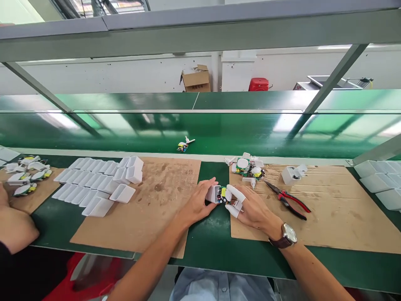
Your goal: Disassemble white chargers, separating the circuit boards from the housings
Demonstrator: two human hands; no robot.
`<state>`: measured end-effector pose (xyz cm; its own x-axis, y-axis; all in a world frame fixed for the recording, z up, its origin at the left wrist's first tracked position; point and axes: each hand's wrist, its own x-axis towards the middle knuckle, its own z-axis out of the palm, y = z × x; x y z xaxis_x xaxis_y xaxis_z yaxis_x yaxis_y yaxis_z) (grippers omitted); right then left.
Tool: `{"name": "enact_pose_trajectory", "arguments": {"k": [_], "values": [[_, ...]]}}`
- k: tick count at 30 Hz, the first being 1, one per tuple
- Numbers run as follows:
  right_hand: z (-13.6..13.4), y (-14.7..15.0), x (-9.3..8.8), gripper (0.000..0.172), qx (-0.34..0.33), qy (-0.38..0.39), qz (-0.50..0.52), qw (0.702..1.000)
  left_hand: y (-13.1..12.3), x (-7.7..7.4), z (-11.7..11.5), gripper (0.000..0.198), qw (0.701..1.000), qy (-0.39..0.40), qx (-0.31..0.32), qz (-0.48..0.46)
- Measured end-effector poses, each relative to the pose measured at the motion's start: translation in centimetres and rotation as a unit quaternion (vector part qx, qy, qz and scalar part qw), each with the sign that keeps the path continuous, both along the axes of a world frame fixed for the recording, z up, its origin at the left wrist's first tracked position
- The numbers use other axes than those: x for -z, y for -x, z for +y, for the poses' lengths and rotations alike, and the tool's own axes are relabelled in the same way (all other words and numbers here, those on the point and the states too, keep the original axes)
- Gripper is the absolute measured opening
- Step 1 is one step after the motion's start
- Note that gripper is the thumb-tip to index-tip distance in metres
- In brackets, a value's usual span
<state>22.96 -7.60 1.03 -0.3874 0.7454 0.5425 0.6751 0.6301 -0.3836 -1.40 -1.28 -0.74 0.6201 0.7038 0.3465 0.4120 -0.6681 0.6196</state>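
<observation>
Casing sits in my left grip, over the desk between cardboard sheets; my right grip pinches the circuit board, its long axis pointing left at the casing (how far inside, I can't tell).

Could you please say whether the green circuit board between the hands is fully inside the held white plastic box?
Not fully: part of the green circuit board shows between the white plastic box and the right hand.
</observation>
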Motion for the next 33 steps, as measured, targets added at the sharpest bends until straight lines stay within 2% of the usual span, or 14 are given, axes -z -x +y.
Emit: {"name": "enact_pose_trajectory", "arguments": {"k": [6,15,22,26,29,33], "values": [[-0.1,0.0,-0.6,0.071,0.001,-0.004,-0.029,1.000,0.0,0.1,0.1,0.083,1.000,0.002,0.015,0.002],[-0.1,0.2,-0.3,0.077,0.007,0.011,-0.046,0.999,0.0,0.4,0.2,0.082,0.999,0.006,0.034,0.003],[-0.2,0.1,-0.4,0.075,0.007,0.004,-0.056,0.998,-0.2,0.3,0.1,0.080,0.999,0.026,0.027,-0.007],[-0.3,0.1,-0.6,0.074,0.014,-0.012,-0.026,1.000,0.0,0.6,0.2,0.079,0.998,0.064,0.004,-0.013],[-0.3,0.1,-0.4,0.073,0.019,-0.029,0.027,0.999,0.2,0.1,0.2,0.080,0.996,0.085,-0.012,0.007],[-0.3,0.2,0.1,0.072,0.018,-0.039,0.080,0.996,0.2,-1.6,0.0,0.088,0.998,0.057,-0.015,0.019]]}}
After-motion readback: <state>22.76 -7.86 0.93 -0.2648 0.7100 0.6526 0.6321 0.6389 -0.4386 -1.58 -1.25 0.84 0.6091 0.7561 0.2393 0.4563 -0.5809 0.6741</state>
